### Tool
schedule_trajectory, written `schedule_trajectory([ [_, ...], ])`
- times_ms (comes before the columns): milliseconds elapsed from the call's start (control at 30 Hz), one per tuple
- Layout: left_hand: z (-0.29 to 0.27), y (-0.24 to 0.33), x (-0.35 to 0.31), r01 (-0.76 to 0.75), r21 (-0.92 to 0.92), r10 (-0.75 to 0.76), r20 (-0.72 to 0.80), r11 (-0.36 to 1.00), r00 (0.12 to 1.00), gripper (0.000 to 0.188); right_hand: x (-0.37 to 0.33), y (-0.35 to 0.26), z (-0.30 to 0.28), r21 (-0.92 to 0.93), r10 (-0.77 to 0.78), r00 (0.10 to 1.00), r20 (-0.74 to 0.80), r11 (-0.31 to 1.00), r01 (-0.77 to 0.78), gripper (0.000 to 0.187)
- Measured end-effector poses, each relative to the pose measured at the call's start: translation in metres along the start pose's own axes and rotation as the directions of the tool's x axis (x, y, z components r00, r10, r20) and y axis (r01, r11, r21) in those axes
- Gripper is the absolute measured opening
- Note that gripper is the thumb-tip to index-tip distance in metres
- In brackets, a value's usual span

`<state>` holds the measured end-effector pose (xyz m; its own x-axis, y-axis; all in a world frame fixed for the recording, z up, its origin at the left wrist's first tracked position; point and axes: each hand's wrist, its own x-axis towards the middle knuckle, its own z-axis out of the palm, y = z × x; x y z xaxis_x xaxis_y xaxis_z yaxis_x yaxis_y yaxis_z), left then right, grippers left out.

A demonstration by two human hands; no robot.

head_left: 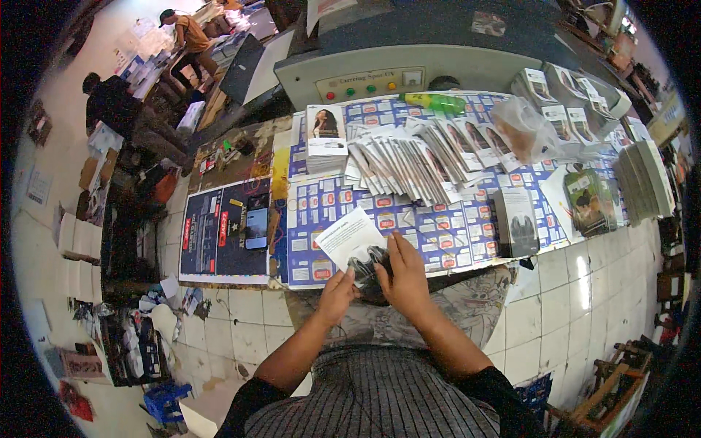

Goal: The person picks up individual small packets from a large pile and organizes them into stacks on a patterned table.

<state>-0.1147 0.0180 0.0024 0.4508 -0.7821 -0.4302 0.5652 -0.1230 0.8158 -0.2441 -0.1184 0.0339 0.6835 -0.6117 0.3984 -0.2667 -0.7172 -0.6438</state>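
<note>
Near the front edge of the table, a white leaflet with dark pictures on its lower part (350, 237) is tilted between my two hands. My left hand (336, 298) pinches its lower left edge, thumb on top. My right hand (406, 276) grips its right side, fingers closed along the edge. Beyond it, a long overlapping row of booklets (412, 164) lies spread on the table. A neat stack of booklets with a portrait cover (326, 150) stands at the row's left end. To the right of my hands is another stack with a dark picture (517, 219).
Printed blue sheets (314, 212) cover the table. A green bottle (445, 104) and a clear plastic bag (527, 135) lie at the back. More stacks (646, 182) stand at right. A phone (257, 223) rests on a dark printed sheet at left. Two people work far left.
</note>
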Motion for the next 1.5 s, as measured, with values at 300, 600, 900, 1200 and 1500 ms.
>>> schedule_trajectory([
  [300,-0.017,-0.002,-0.002,0.018,-0.141,-0.033,-0.105,0.99,0.994,0.034,-0.004,-0.024,0.016,-0.054,-0.08,0.994,0.078,0.995,0.084,0.055],
  [600,-0.05,0.012,-0.007,0.033,-0.519,0.084,0.2,0.854,0.976,0.093,0.016,-0.042,-0.001,0.45,0.152,0.84,0.521,0.788,-0.421,0.025],
  [900,-0.046,0.029,0.037,-0.165,0.417,0.295,-0.269,0.894,0.917,0.037,0.018,0.051,0.025,0.208,0.417,0.866,0.274,0.854,-0.477,0.032],
  [1200,-0.049,-0.01,0.085,-0.312,0.849,0.378,0.481,-0.428,0.791,0.061,0.017,0.067,0.038,0.143,0.433,0.879,0.198,0.875,-0.463,0.04],
  [1500,-0.027,-0.003,0.082,-0.422,0.836,0.316,0.529,-0.35,0.787,0.059,0.016,0.112,0.034,0.605,0.44,0.684,0.582,0.327,-0.726,0.042],
])
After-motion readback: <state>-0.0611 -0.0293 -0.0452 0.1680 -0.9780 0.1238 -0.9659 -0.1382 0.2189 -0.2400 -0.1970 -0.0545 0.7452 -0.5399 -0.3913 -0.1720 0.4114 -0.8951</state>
